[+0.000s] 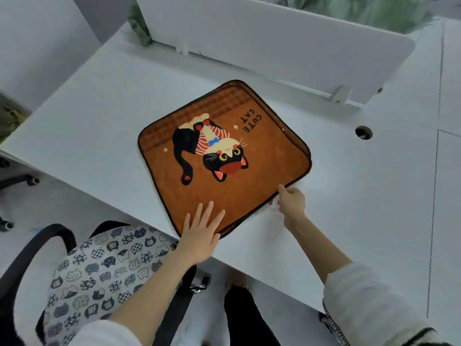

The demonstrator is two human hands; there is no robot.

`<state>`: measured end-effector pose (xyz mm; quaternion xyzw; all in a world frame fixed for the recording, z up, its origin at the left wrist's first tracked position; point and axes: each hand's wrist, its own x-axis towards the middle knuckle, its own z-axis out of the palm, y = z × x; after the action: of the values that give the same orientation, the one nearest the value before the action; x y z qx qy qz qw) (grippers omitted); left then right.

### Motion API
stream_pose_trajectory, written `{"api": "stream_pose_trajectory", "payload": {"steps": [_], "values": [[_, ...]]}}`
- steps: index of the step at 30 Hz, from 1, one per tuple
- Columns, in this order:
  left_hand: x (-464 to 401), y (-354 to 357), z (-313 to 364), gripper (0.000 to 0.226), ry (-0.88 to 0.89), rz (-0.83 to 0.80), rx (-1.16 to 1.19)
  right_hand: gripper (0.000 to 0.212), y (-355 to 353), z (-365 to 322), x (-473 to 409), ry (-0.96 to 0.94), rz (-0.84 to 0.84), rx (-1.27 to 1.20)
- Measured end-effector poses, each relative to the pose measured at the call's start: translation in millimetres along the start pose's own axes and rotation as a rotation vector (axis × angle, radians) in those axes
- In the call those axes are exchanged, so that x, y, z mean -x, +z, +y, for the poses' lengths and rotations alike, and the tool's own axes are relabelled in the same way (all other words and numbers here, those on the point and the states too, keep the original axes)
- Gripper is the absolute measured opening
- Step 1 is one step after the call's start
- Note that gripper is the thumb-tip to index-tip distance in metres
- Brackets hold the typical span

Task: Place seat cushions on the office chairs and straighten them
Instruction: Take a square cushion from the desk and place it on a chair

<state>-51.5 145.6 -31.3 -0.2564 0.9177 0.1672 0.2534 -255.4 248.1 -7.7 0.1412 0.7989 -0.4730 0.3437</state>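
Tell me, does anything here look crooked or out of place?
Yes: the orange cat cushion lies on the white desk rather than a chair, turned askew to the desk edge, its near corner overhanging.

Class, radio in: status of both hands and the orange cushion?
Left hand flat on orange cushion. Right hand pinching its near edge. Cushion on desk. Chair already cushioned.

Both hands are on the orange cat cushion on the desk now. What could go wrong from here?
There seem to be stacked orange cat cushions; the right hand pinching the edge may lift several. The left hand lies flat on top, which could hinder the lift. The nearby chair already carries a cat-patterned cushion.
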Motion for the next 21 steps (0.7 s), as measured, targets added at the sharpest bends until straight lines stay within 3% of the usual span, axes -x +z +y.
{"api": "stream_pose_trajectory", "payload": {"steps": [3, 7, 11, 16, 21], "values": [[-0.2, -2.7, -0.9, 0.057, 0.005, 0.002, 0.029, 0.014, 7.7, -7.1, 2.3, -0.116, -0.012, 0.037], [0.4, -9.9, -3.4, 0.055, 0.002, -0.015, 0.066, 0.023, 11.3, -19.4, 19.7, -0.313, 0.045, 0.14], [20.6, -29.6, 2.4, 0.048, 0.049, 0.003, 0.231, 0.014, 5.3, -36.2, 62.8, -0.586, 0.012, 0.248], [68.0, -57.9, 6.4, 0.04, 0.277, 0.264, 0.295, 0.02, -25.7, -49.2, 141.1, -0.868, 0.034, 0.283], [132.4, -89.8, 30.0, 0.041, 0.461, 0.537, 0.343, 0.017, -102.1, -30.8, 231.9, -1.015, 0.258, 0.276]]}}
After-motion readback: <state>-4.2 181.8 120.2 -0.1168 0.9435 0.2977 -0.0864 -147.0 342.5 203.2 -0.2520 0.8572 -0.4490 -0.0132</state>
